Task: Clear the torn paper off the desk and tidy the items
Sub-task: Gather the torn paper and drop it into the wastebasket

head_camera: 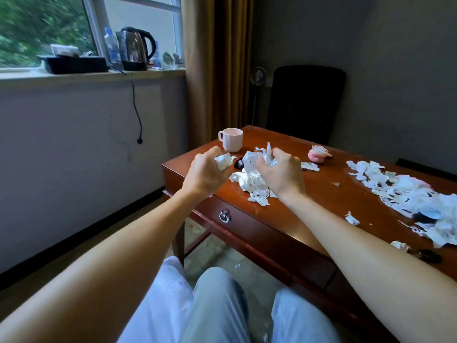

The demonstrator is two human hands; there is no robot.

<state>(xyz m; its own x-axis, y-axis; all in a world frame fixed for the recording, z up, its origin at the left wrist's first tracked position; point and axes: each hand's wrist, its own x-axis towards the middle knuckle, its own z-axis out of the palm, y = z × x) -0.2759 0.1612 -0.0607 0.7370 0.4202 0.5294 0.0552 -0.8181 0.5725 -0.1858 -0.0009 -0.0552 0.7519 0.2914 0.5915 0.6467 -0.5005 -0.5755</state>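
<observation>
1. left hand is curled tight round a crumpled paper wad, held just above the desk's left end. part of the wad sticks out of the fist, so bits could drop over the edge. one scrap lies on the floor below.
2. pink cup stands just behind the hands near the far left corner. a wide sweep could knock it off.
3. small black thing sits between the hands, touching the paper. it could get scooped up and binned with the scraps.
4. right hand clutches a bunch of strips that poke up past the fingers. grip looks loose, so pieces may fall back on the small pile beneath.
5. big pile at the right end is not yet cleared. something pink and something dark are half buried in it, same binning risk.
6. surface: glossy red-brown desk with a ring pull on the drawer. a pink brush sits near the far edge, with stray scraps about. a dark object lies at the near right edge, cannot tell what it is.
7. room: the windowsill at left holds a black tray, a bottle and a kettle, whose cord hangs loose. then a brown curtain, and a black chair behind the desk.
</observation>
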